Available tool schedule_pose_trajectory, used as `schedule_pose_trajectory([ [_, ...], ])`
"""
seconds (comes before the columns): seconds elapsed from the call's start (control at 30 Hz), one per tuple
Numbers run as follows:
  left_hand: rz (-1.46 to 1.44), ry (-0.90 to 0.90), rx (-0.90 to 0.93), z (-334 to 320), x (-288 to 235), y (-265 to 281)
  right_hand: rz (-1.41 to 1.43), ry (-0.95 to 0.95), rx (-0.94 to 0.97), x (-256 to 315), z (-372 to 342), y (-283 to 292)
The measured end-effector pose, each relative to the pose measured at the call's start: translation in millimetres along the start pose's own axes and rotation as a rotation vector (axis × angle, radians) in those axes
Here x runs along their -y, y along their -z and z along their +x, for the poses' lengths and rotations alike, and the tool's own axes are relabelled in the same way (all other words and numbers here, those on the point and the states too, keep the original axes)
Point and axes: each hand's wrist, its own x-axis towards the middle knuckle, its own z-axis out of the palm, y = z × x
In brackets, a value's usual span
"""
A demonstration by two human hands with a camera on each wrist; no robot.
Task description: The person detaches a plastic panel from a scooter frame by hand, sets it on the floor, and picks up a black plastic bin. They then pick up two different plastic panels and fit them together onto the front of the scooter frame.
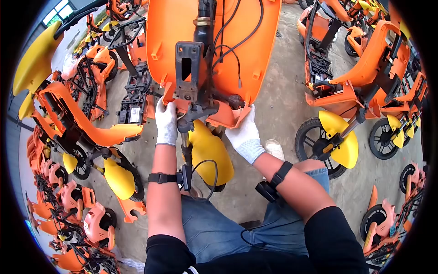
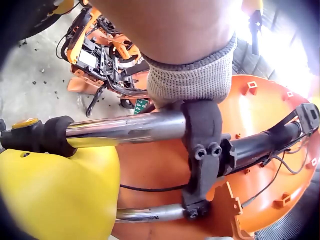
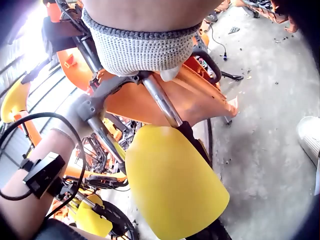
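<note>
Both hands in white knit gloves at lower edge of orange plastic front assy. L hand touches its left corner, R hand its right corner; fingers mostly hidden by plastic, can't tell if pinching or just pressing. Smaller orange plastic lower panel sits btwn hands, below large curved orange plastic shell, inner side w/ clips facing person. Black metal fork clamp near L hand, two shiny chrome fork tubes running from it to smooth yellow plastic mudguard. Upright black slotted metal bracket above clamp, in front of shell; thin black cables hang beside it. Bg: orange scooters w/ exposed black frames both sides, grey concrete floor. Black strapped camera on left forearm.
</note>
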Motion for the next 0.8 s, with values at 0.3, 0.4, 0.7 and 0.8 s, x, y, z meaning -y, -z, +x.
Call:
schedule_pose_trajectory([
  [0.3,0.024,-0.101,-0.043,-18.3,-11.8,-7.6,-0.098,-0.044,0.075,-1.3,7.3,7.9],
  [0.4,0.024,-0.112,-0.062,-15.6,-9.1,-5.6,-0.130,-0.060,0.104,-1.1,8.9,8.8],
  [0.7,0.050,-0.102,-0.105,-25.9,-20.8,-13.6,-0.103,-0.047,0.201,-9.1,21.5,11.4],
  [0.8,0.056,-0.107,-0.126,-23.3,-14.5,-7.5,-0.079,-0.012,0.116,-1.8,18.8,16.3],
])
